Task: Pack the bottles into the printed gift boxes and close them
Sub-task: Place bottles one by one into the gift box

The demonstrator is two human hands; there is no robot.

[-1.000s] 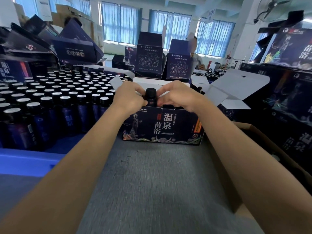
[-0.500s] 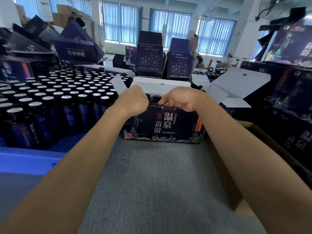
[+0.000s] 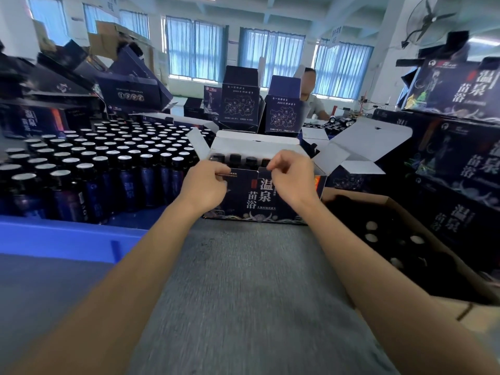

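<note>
Gift box (image 3: 259, 201) centre on grey mat (image 3: 243, 280), lid open; bottles (image 3: 235, 158) stand in row inside. Left hand (image 3: 205, 182), right hand (image 3: 292, 177) each pinch near top flap (image 3: 244, 174). Recommend: fold evenly over caps, corners square, no creasing.

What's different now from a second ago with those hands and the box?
A second ago both hands pressed one bottle down into the gift box. It now sits in the row of packed bottles, and the left hand and right hand have let go and pinch the box's front top edge. The box, its open white flaps and the tray bottles stayed put.
</note>
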